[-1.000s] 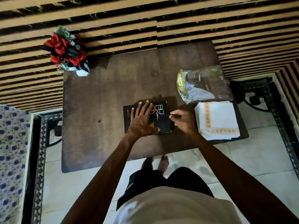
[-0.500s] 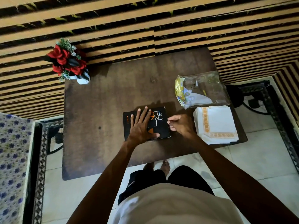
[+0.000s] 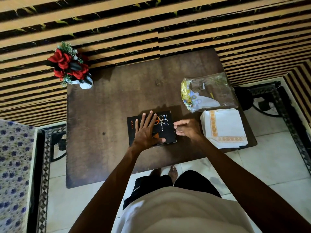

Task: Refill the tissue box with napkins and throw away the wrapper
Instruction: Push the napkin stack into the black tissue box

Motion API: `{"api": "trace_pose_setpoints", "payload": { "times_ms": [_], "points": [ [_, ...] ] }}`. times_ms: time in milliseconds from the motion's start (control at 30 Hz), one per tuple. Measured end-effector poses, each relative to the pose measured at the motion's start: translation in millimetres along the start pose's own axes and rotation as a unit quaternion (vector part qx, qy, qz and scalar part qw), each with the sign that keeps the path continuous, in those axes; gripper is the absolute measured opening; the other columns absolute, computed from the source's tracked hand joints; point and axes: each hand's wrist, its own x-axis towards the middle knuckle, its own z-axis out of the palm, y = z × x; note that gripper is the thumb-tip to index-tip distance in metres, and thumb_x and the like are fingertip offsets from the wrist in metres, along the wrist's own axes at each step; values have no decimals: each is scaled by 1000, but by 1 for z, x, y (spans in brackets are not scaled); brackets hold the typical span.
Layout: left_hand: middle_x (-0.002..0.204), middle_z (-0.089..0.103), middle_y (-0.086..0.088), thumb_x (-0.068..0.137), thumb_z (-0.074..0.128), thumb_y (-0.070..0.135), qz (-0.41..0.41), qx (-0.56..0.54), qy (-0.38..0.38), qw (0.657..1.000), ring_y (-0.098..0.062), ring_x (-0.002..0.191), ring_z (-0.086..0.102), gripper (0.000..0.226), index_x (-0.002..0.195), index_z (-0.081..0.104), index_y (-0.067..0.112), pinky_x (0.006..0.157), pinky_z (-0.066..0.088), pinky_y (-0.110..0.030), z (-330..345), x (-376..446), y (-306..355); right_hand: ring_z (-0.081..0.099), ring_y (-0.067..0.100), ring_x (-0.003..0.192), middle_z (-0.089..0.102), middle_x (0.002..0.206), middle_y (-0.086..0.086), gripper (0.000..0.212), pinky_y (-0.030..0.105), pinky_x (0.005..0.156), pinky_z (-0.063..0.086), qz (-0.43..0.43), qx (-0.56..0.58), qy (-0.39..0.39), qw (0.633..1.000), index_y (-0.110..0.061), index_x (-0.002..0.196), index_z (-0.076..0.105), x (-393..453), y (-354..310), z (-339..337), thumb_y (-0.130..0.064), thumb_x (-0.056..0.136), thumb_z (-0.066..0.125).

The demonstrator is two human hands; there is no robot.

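Observation:
A flat black tissue box (image 3: 165, 122) with white and orange lettering lies on the dark wooden table (image 3: 109, 106). My left hand (image 3: 146, 131) presses flat on its top, fingers spread. My right hand (image 3: 186, 127) is at the box's right edge, fingertips pinched together against that side. A stack of white napkins (image 3: 225, 126) with an orange border lies to the right of my right hand. Behind the stack lies the clear plastic wrapper (image 3: 210, 91) with yellow print, crumpled and open.
A pot of red artificial flowers (image 3: 70, 66) stands at the table's back left corner. A striped wall runs behind the table. A floral-covered seat (image 3: 15, 174) is at the left; a dark metal stand (image 3: 262, 100) is on the tiled floor at the right.
The camera view has shifted slightly. My right hand's fingertips have moved a little along the box's right edge. My left hand stays flat on the box.

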Motion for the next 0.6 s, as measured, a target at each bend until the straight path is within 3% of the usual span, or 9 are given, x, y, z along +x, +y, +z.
{"api": "trace_pose_setpoints", "payload": {
  "times_ms": [233, 333, 400, 533, 600],
  "points": [
    [163, -6, 1, 65, 71, 66, -9, 6, -3, 1000, -23, 148, -16, 120, 153, 1, 23, 113, -18, -48, -2, 0, 3, 67, 26, 87, 69, 100, 20, 24, 17, 60, 59, -19, -39, 9, 999, 4, 110, 66, 3, 0, 0, 1, 86, 65],
    [163, -6, 0, 65, 71, 66, -8, 8, -2, 1000, -24, 148, -16, 119, 153, 2, 23, 114, -17, -50, -3, -1, 5, 72, 24, 77, 73, 92, 20, 25, 31, 68, 62, -34, -96, 40, 994, 0, 104, 70, 8, 2, -2, -8, 81, 74],
    [163, -5, -1, 66, 71, 65, -7, 7, 1, 1000, -25, 149, -15, 118, 153, 3, 22, 114, -16, -50, -4, -1, 6, 74, 20, 72, 76, 80, 9, 24, 38, 72, 62, -51, -162, 77, 982, -11, 94, 73, 10, -3, -2, -17, 73, 79],
    [163, -5, -2, 67, 71, 63, 4, 10, -1, 1000, -28, 149, -14, 109, 152, 10, 31, 116, -11, -56, -9, -1, 7, 67, 18, 84, 71, 89, 0, 22, 24, 74, 48, -74, -312, 170, 932, -13, 97, 72, 4, -6, -18, -11, 75, 75],
    [163, -7, -3, 68, 72, 60, 2, 8, -14, 1000, -30, 148, -16, 102, 150, 16, 37, 116, -10, -59, -11, 0, 11, 67, 23, 97, 72, 100, 5, 26, 25, 79, 48, -61, -336, 149, 928, -13, 103, 70, 2, 3, -33, -7, 78, 73]
  ]
}}
